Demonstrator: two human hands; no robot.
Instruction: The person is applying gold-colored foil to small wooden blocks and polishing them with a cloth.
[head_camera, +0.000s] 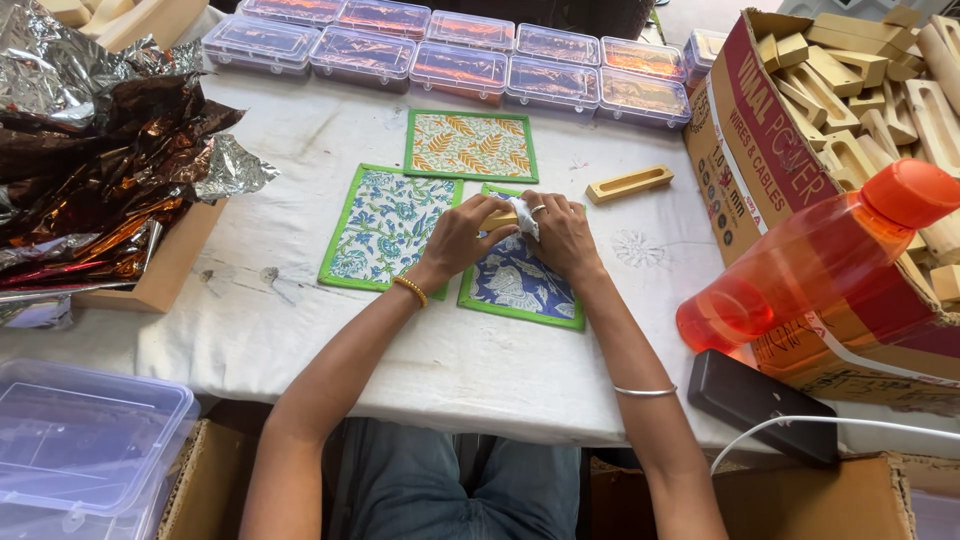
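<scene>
Both hands meet over the blue printed mat on the desk. Left hand and right hand each close their grip on a wooden block, half-wrapped in white tissue. Advisable: keep tissue taut, folds tight.

Bare white bench lay open in front of the mats, and a second clear patch sat between the wooden block and the blue mat. The far edge was closed off by a row of plastic boxes. Crumpled foil blocked the left side. A cardboard carton, orange bottle and phone crowded the right.
</scene>
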